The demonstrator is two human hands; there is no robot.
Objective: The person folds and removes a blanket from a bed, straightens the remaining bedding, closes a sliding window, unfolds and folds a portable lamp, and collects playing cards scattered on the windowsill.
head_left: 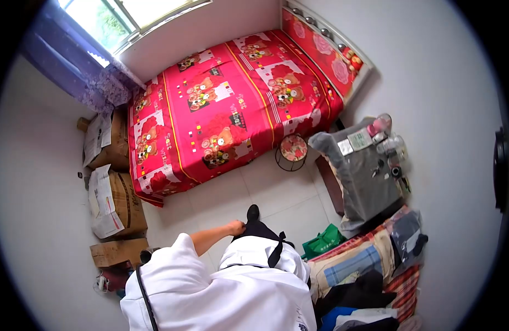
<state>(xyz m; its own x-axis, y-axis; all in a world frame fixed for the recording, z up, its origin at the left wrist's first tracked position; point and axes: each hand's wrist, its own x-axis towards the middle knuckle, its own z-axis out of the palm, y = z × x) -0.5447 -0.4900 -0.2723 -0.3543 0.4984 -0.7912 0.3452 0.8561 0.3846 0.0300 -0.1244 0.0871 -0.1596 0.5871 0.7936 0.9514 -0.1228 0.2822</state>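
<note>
My left hand (236,227) is at the end of my bare forearm, in front of my dark trousers (258,229) and at or very near the cloth. Its fingers look small and bunched, and I cannot make out whether anything is in them. My right hand is out of view, and my white shirt (227,292) fills the bottom of the picture. Ahead stands a bed with a red bear-print bedspread (210,110). A round stool with a floral seat (293,148) stands by the bed's near right corner.
Cardboard boxes (134,207) line the left wall below a purple curtain (72,60). To the right are a grey-covered table (364,182) with bottles, a green bag (324,241), and piled clothes (359,292). Pale tiled floor (221,198) lies before the bed.
</note>
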